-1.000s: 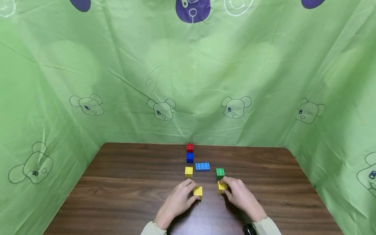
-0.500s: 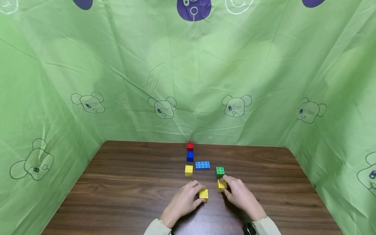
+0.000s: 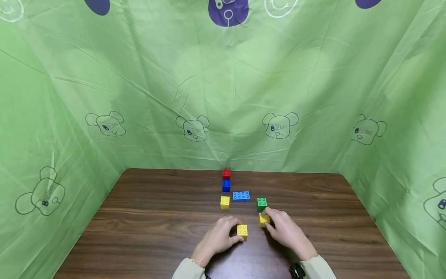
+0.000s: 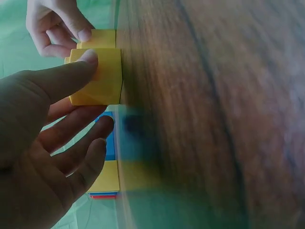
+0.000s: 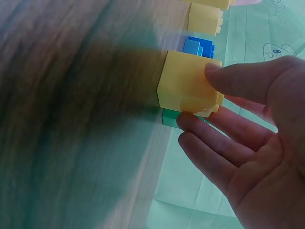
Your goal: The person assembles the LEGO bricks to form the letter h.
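Yellow bricks (image 3: 242,231) (image 3: 263,220): hands (image 3: 219,235) (image 3: 285,231) pinch one each (studs up, apart).

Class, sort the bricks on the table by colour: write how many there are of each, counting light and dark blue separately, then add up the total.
Yellow bricks: 3
Red brick: 1
Dark blue brick: 1
Light blue brick: 1
Green brick: 1
Total: 7
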The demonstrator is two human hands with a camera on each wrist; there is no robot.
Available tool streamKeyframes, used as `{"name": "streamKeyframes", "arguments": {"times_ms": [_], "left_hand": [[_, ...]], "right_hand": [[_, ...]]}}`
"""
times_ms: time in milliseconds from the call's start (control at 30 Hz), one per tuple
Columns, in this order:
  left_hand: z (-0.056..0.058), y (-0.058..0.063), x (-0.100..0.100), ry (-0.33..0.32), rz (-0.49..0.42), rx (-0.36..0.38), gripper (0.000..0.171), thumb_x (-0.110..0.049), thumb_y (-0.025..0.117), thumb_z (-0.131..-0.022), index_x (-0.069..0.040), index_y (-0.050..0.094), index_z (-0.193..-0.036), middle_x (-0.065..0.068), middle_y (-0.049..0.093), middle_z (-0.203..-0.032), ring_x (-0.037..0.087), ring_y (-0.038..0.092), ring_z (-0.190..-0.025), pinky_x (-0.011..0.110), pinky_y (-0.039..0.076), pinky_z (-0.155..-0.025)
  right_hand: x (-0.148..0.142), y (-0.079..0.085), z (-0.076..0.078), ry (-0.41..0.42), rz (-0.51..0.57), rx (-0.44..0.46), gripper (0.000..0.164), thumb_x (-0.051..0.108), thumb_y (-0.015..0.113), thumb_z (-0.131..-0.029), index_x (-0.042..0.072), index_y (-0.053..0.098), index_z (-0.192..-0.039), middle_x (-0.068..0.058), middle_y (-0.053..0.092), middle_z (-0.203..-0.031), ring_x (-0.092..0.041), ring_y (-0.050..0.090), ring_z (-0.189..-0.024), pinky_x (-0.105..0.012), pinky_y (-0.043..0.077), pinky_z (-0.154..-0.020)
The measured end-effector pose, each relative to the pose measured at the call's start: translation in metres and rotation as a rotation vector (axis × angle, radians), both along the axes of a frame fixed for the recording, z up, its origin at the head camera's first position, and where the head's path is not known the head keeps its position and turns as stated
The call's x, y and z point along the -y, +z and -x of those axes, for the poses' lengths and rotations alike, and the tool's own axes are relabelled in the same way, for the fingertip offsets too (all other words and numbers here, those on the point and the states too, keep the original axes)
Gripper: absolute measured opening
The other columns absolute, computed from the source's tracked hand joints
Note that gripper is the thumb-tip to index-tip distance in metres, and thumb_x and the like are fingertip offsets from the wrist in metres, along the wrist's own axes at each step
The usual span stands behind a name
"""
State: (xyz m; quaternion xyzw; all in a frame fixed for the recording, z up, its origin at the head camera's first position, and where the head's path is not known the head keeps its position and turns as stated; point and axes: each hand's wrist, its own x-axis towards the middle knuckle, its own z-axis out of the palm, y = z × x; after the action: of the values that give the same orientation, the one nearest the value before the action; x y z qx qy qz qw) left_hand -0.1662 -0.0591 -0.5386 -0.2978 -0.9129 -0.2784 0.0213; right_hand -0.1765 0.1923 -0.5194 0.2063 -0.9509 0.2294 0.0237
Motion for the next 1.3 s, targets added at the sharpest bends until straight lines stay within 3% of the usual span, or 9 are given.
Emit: {"name": "streamKeyframes", "arguments": {"times_ms": [267,433,600,933,1300], "left_hand": [[0.006,-0.005,0.004,-0.007,-0.134,0.088,0.033,-0.033,0.088,-0.078,-0.018,0.076,-0.104,-0.008,0.074,-0.100,0.009,0.067,-0.095,0.027,0.054,-0.086],[0.008,-0.005,0.005,0.015,-0.118,0.118,0.035,-0.038,0.089,-0.076,-0.020,0.077,-0.104,-0.010,0.074,-0.100,0.007,0.067,-0.095,0.027,0.054,-0.086],[0.008,-0.006,0.006,0.029,-0.112,0.113,0.034,-0.038,0.090,-0.074,-0.019,0.078,-0.100,-0.010,0.072,-0.094,0.007,0.063,-0.090,0.024,0.051,-0.081],[0.007,-0.005,0.006,0.064,-0.091,0.120,0.034,-0.039,0.091,-0.073,-0.018,0.080,-0.097,-0.006,0.068,-0.090,0.009,0.055,-0.083,0.019,0.042,-0.070],[0.005,-0.004,0.006,0.098,-0.066,0.155,0.032,-0.039,0.091,-0.072,-0.022,0.080,-0.097,-0.007,0.064,-0.090,0.003,0.047,-0.081,0.019,0.039,-0.068]], "right_hand": [[0.001,-0.001,-0.002,-0.013,-0.012,-0.016,0.022,0.009,0.078,-0.088,0.017,0.063,-0.102,0.009,0.066,-0.086,-0.001,0.054,-0.072,-0.024,0.047,-0.059],[0.004,0.003,-0.005,0.009,-0.014,-0.072,0.023,0.011,0.079,-0.088,0.015,0.065,-0.106,0.007,0.069,-0.090,-0.002,0.059,-0.076,-0.025,0.052,-0.063],[0.015,0.018,-0.008,0.053,0.021,-0.102,0.026,0.016,0.079,-0.089,0.015,0.067,-0.112,0.003,0.073,-0.100,-0.006,0.067,-0.083,-0.027,0.057,-0.068],[0.038,0.045,-0.016,0.189,0.084,-0.118,0.026,0.021,0.077,-0.091,0.015,0.068,-0.114,0.005,0.073,-0.105,-0.008,0.067,-0.089,-0.028,0.058,-0.074],[0.052,0.043,-0.017,0.277,0.062,-0.078,0.020,0.018,0.078,-0.090,0.013,0.069,-0.107,0.006,0.071,-0.098,-0.007,0.066,-0.085,-0.025,0.055,-0.071]]}}
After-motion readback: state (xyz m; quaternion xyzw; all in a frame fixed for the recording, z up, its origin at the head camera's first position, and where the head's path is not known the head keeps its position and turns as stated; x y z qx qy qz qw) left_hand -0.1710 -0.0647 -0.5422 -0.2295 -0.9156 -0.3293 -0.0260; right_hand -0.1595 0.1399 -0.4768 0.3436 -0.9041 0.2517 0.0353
